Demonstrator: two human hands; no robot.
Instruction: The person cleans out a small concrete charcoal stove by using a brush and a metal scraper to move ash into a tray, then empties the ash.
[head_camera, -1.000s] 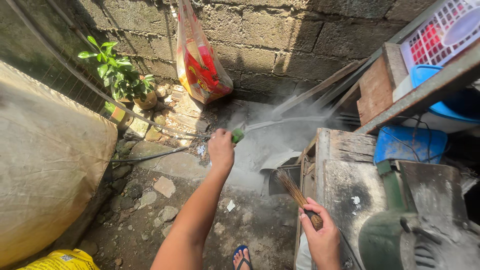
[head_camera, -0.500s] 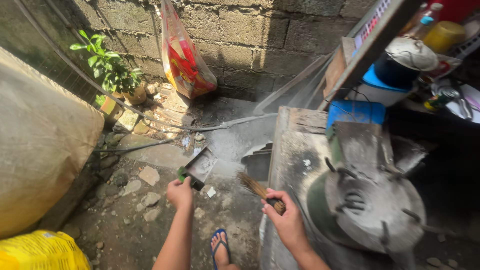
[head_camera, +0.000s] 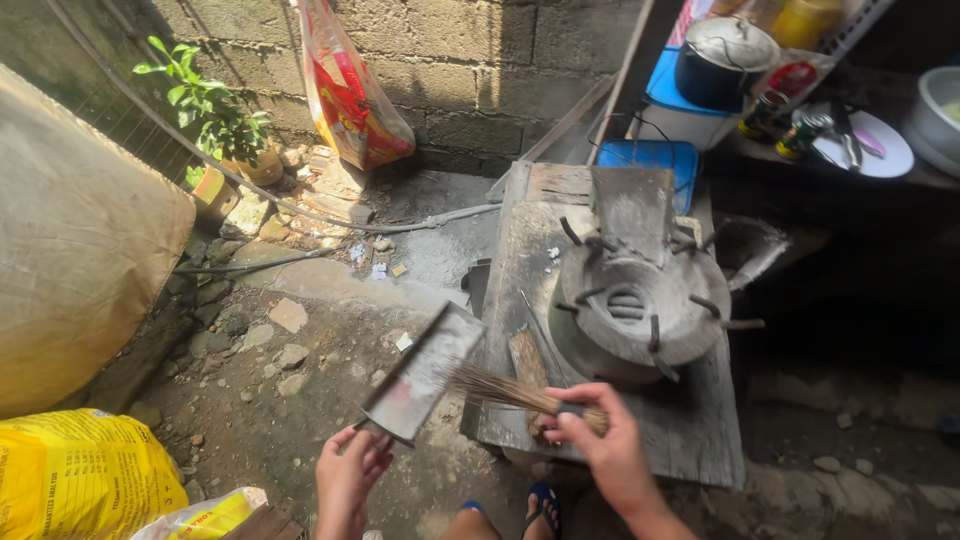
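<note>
Here left hand gripped flat grey metal dustpan at table edge; right hand closed around small straw brush, bristles touching pan; ash-covered wooden table beside; tilted pan could spill ash onto ground

We see open dirt ground left of the bench; the stove fills its far right, sacks block far left, the wall closes beyond.
</note>
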